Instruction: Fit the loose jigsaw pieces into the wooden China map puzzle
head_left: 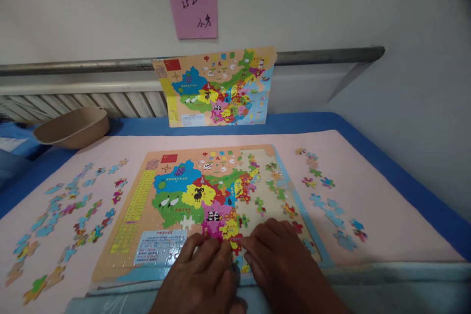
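1. The jigsaw puzzle (198,195), a map with animals on it, lies flat in its tray (314,238) in front of the person, its lower edge beneath the two hands.
2. The left hand (204,270) is palm down over the lower middle of the puzzle, its fingers bent and close together, with the tips at the joined pieces. Whether it pinches a piece or only rests there, I cannot tell, as the back of the hand hides the underside.
3. The right hand (281,260) comes in from the other side, fingers curled. Its index finger points toward a red-and-yellow section (234,245), and the thumb is just below that finger, a narrow gap between them. I cannot tell whether anything is held in it.
4. The fingertips of the two hands are near each other, either side of that section.
5. Beyond the right hand, loose pieces (289,210) lie on the bare right part of the tray; a red piece (297,227) is just beside its knuckles.
6. More pieces (55,201) are scattered on the pink sheet (397,216) left of the tray, and a smaller group (334,218) lies to its right.
7. A printed map (189,86) matching the puzzle stands upright behind the tray.
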Motion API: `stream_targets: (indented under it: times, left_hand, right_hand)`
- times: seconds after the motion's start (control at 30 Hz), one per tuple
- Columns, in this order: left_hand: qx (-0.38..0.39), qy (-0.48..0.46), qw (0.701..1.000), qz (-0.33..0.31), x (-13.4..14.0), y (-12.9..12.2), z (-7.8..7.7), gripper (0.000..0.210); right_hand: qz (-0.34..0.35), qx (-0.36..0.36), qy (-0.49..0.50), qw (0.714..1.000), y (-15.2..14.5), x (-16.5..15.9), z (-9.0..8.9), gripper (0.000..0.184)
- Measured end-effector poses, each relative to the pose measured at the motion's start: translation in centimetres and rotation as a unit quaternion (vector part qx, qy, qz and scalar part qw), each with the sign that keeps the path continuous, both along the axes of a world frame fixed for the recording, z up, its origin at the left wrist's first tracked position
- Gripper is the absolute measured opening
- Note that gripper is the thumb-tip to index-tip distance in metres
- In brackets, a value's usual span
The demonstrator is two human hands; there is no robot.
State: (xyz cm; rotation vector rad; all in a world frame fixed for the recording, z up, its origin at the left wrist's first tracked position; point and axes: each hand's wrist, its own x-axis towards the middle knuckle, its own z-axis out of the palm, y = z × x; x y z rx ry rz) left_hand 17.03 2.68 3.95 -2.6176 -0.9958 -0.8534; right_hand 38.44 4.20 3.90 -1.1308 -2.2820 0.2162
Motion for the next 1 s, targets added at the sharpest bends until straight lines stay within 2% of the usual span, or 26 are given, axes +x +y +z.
stream_targets:
  times: [0.17,0.43,0.57,0.77,1.0]
  left_hand:
    - [0.012,0.04,0.999,-0.005,0.1,-0.2,-0.2,0.053]
    - [0.036,-0.017,0.999,-0.001,0.3,0.1,-0.7,0.05]
    - [0.036,-0.004,0.999,0.005,0.2,0.0,-0.6,0.05]
    - [0.042,0.003,0.999,0.001,0.3,-0.1,-0.6,0.046]
    - [0.028,0.014,1.0,-0.004,0.1,-0.2,-1.0,0.04]
  right_hand:
    - [0.009,0.01,-0.002,1.0,-0.1,0.0,-0.2,0.023]
    - [0.005,-0.013,0.011,1.0,0.4,-0.2,0.0,0.021]
    - [0.023,0.003,-0.016,1.0,1.2,-1.1,0.1,0.025]
    - [0.029,0.056,-0.037,0.997,1.6,-1.3,-0.6,0.03]
    - [0.043,0.059,-0.037,0.997,1.7,-1.2,-0.6,0.037]
